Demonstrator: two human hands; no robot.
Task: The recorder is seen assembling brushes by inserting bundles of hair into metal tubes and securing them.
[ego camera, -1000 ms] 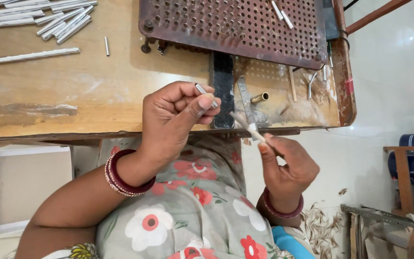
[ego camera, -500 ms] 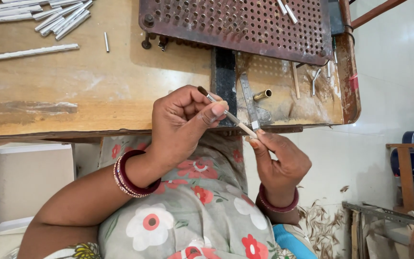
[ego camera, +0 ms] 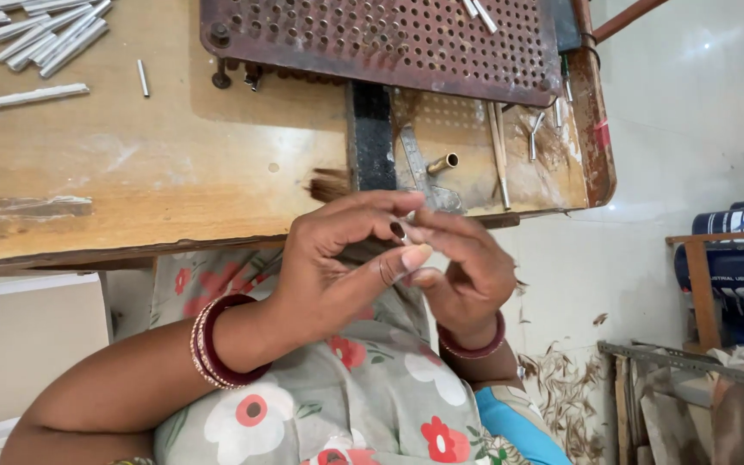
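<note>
A: Wooden bench (ego camera: 174, 164), worn and smooth; perforated rusty plate (ego camera: 389, 39) at 12 o'clock.

B: Left hand (ego camera: 337, 267) pinches a small dark tube (ego camera: 398, 231), possibly metal; right hand (ego camera: 467, 267) is curled against it. I'd keep both pinches close, at centre.

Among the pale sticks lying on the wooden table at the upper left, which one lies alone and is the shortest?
The short pale stick. It lies apart, right of the piled sticks and above the long single stick, and points upward, not slanting.
</note>
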